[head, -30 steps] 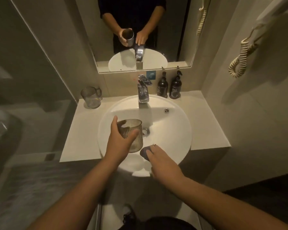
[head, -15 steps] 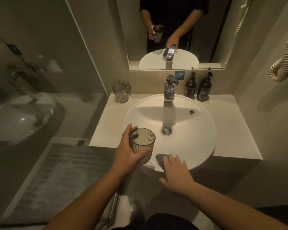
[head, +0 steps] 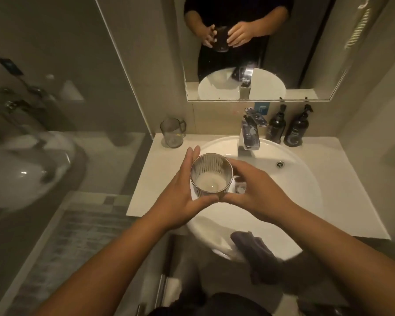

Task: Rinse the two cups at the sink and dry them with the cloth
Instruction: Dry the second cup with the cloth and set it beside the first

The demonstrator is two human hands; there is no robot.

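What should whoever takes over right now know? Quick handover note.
Left hand and right hand: both clasp the ribbed cup, upright over the sink.
Second cup: on the counter, left of the tap.
Cloth: draped over the sink's front rim, untouched.
Done: cannot tell if any rinsing has happened; tap shows no water.
Left: rinse and dry both cups.

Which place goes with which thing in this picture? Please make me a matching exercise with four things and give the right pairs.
Things:
1. ribbed cup
2. handled cup
3. dark cloth
4. pump bottles

Places:
A. on the front rim of the sink
B. on the counter behind the basin, right of the tap
C. between both hands
D. on the counter's back left corner

Pairs: 1-C, 2-D, 3-A, 4-B
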